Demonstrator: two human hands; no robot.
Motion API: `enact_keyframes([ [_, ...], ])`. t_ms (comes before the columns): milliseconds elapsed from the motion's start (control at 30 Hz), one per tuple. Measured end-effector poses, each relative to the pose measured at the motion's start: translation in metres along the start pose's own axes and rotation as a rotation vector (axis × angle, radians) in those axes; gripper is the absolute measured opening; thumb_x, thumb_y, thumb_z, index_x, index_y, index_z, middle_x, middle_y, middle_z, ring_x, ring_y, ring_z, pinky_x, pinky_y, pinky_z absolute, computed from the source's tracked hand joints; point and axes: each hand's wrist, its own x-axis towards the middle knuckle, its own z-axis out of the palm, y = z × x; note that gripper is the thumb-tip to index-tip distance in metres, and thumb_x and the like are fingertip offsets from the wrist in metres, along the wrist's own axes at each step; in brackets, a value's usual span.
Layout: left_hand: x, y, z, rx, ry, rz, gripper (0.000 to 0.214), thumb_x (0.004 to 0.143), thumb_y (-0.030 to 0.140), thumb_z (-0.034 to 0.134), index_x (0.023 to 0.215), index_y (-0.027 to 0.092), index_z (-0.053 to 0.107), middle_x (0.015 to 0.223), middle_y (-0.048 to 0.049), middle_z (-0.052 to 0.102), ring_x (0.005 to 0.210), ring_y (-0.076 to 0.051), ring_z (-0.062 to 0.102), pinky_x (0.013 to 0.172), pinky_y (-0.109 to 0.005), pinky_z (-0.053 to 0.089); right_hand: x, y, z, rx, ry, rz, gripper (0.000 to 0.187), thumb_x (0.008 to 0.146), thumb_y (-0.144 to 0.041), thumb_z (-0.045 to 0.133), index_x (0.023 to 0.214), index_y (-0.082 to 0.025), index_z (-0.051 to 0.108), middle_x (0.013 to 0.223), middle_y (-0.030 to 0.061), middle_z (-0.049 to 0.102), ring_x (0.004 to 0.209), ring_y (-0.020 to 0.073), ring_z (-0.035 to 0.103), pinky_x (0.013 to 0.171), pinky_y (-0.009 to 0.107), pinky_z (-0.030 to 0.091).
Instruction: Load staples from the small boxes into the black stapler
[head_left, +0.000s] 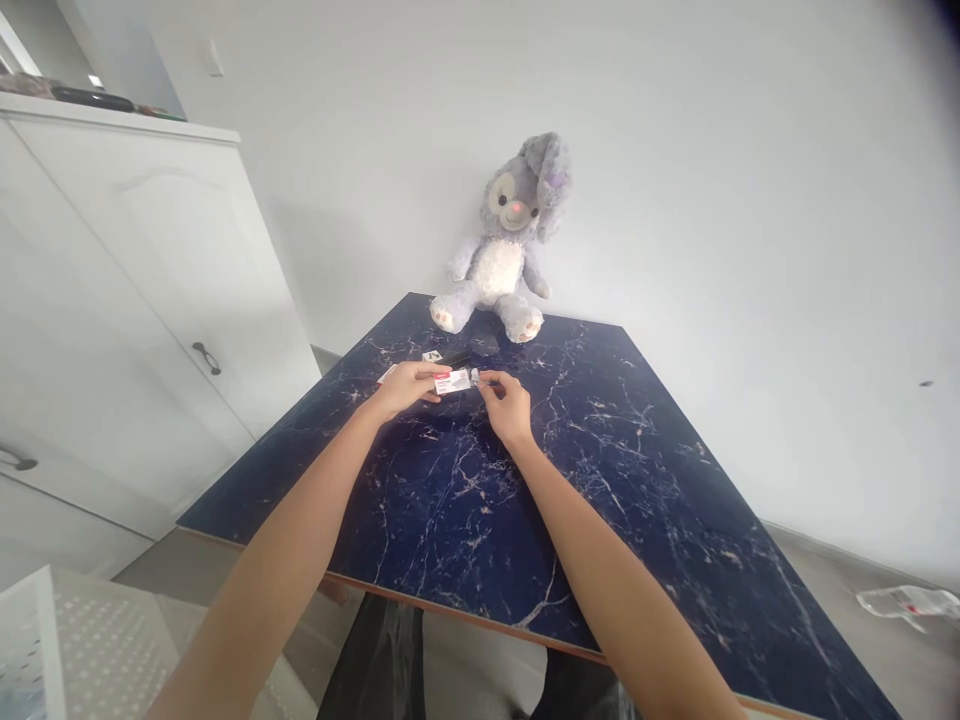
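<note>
A white wall fills the back of the view, and a white cabinet with dark handles stands along the left side, a few dark items lying on its top. In the middle is a dark blue marble-patterned table with white veining and a thin wooden edge. At its far end, against the wall, sits a grey and white plush rabbit, upright, legs spread toward the viewer. A white perforated surface shows at the lower left corner, and a crumpled clear wrapper lies on the floor at the right, well apart from the table. Both bare forearms reach out over the tabletop toward its far half. The left hand pinches a small white box with a red mark at its left end, fingers closed on it. The right hand meets the same box at its right end, thumb and forefinger closed on a small tab or flap there; what exactly it grips is too small to tell. The box is held just above the table, in front of the rabbit. Just behind it lie a black object and another small white card or packet, partly hidden by the hands.
</note>
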Motion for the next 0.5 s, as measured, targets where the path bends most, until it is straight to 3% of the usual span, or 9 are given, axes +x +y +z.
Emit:
enact_keyframes([
  [133,0.0,-0.001,-0.001,0.04,-0.08,-0.01,0.03,0.083,0.027,0.077,0.112,0.02,0.08,0.111,-0.0111,0.076,0.096,-0.025,0.072,0.077,-0.035,0.065,-0.003,-0.005,0.001,-0.088,-0.087,-0.146,0.022,0.092,-0.02,0.054,0.097,-0.025,0.075,0.115,0.0041,0.077,0.112,0.0232,0.066,0.098,0.038,0.053],
  [200,0.0,-0.004,0.0,0.001,-0.105,-0.033,0.029,0.084,0.027,0.076,0.111,0.019,0.079,0.11,-0.0117,0.076,0.096,-0.024,0.072,0.077,-0.034,0.065,-0.004,-0.006,0.001,-0.083,-0.117,-0.15,0.023,0.093,-0.02,0.053,0.096,-0.026,0.076,0.119,0.0028,0.076,0.112,0.0229,0.067,0.101,0.039,0.052],
  [367,0.002,-0.012,0.009,-0.167,-0.054,-0.059,0.027,0.087,0.024,0.072,0.113,0.019,0.077,0.115,-0.0123,0.075,0.098,-0.022,0.072,0.077,-0.031,0.064,0.0,0.0,0.001,0.136,-0.071,0.041,0.022,0.091,-0.027,0.059,0.108,-0.024,0.073,0.121,0.005,0.076,0.107,0.0223,0.072,0.099,0.039,0.056],
  [500,0.004,-0.015,0.016,-0.215,-0.055,-0.088,0.025,0.088,0.022,0.071,0.112,0.018,0.077,0.113,-0.0119,0.076,0.094,-0.02,0.072,0.076,-0.029,0.063,0.002,0.003,0.001,0.218,-0.09,0.086,0.019,0.088,-0.032,0.064,0.102,-0.022,0.073,0.119,0.0067,0.076,0.108,0.0237,0.072,0.097,0.04,0.058],
])
